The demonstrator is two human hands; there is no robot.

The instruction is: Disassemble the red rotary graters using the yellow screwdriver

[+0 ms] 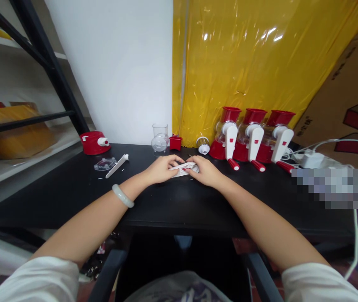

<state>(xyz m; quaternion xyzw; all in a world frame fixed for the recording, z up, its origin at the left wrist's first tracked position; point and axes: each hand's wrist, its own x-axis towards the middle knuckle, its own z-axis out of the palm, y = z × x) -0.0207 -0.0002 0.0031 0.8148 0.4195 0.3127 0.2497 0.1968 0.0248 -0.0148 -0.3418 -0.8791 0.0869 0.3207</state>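
The white piece (181,172) before you looks like smooth plastic. Your three graters (255,135) show glossy red, clear and white plastic, and the drum (202,141) has a shiny, rough-textured metal wall. Your surface (179,205) is smooth, dark and mostly matt. The yellow sheeting (244,63) is wrinkled, glossy plastic; the box (326,109), dull cardboard. Your bracelet (123,196) looks polished, your sleeves (45,279) soft matt cloth.

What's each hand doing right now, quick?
Left hand: closed, holding one end of a white plastic piece.
Right hand: closed, holding the other end of the same piece.
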